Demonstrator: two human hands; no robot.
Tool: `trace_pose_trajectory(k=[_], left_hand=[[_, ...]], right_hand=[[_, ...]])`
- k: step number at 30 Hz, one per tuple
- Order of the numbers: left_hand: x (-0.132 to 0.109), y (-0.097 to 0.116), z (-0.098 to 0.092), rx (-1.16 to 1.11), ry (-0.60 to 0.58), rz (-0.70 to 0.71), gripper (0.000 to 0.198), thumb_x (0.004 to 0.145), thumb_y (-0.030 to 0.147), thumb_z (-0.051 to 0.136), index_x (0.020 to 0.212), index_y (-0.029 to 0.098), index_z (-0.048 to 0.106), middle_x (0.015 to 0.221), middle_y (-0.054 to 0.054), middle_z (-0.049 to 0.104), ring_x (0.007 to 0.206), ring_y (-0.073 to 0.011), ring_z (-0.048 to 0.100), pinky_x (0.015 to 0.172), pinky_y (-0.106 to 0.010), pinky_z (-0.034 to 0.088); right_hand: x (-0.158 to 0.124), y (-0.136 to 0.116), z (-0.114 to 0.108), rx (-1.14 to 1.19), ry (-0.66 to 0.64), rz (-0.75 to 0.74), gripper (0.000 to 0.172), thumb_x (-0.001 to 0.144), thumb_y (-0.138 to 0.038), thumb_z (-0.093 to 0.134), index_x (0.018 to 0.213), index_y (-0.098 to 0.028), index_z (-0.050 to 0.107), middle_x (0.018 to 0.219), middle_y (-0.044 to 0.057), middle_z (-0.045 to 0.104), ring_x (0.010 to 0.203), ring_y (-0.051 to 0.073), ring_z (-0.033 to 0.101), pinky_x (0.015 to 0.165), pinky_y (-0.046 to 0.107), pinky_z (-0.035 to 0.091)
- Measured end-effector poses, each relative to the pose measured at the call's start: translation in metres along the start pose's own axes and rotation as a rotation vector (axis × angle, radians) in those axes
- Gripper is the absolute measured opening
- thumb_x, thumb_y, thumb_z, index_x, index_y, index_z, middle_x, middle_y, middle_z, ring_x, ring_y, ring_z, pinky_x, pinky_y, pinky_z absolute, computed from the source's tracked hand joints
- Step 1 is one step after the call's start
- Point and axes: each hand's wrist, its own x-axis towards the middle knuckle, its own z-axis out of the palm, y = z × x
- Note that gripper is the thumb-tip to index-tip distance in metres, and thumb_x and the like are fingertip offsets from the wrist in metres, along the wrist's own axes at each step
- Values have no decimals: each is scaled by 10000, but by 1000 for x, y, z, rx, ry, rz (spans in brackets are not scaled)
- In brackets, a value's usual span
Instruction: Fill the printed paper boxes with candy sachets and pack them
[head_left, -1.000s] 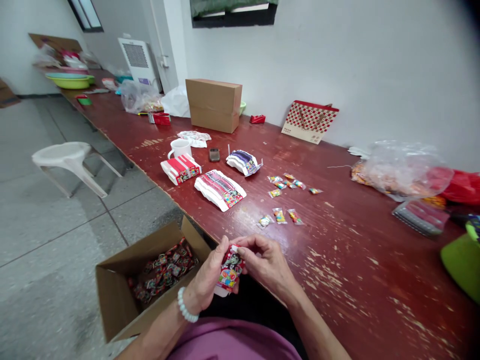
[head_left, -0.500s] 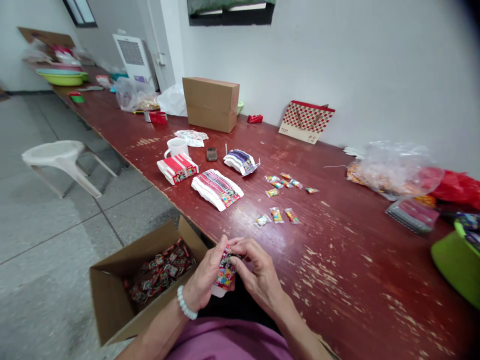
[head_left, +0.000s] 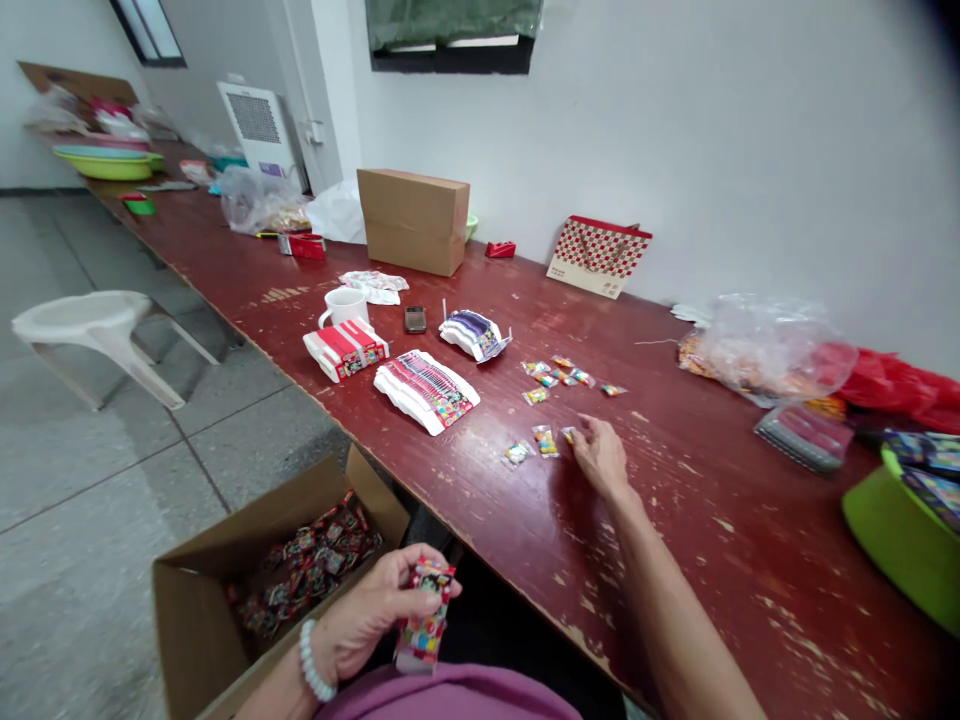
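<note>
My left hand, with a pale bead bracelet at the wrist, is wrapped round a small red printed candy box above my lap. The box has a white flap at its lower end. Over the red table, my right hand has its fingertips on a small candy packet, which they partly cover. Left of it lie a yellowish candy packet and a whitish candy packet. Several more candy packets form a loose group farther back.
Flat printed cartons lie in a stack on the table, near a purple carton stack, a red bundle and a white mug. An open cardboard box with small red packs stands at lower left. A green basin sits at right.
My right hand has left the small box and moved out to the rightmost front candy packet. My left hand has moved down and left, keeping the box.
</note>
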Motion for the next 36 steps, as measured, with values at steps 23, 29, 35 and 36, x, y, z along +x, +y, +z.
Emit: trace_pose_trajectory(k=[23,29,35,36], left_hand=[[9,42,20,97,-135,146,280,835,261,625,1095,220,530,959,-40,598,725,-134,577,624,-254,488],[0,38,32,114,-134,190,339,863,287,633,1188,225,556,1001,-44,556,801,-140,542,667,-254,512],[3,30,32,81,-137,248,330,875,302,614,1188,219,553,1018,-49,593,731,-127,597,675,-260,491],[3,30,34,88,-134,254,330,871,282,612,1190,219,555,1002,-44,598,728,-126,597,677,-261,491]], right_hand=[[-128,-82,27,759,-357,-4,278,732,-400,775,865,-197,639,733,5,676,633,143,616,565,243,479],[-148,-77,35,543,-338,-144,128,808,-315,722,807,-189,701,716,11,674,602,138,561,568,257,442],[-150,-83,19,290,-197,-511,101,849,-270,693,758,-227,705,696,10,659,655,164,568,619,287,430],[-151,-85,18,262,-189,-562,102,852,-270,695,758,-234,703,700,12,666,666,170,574,634,296,434]])
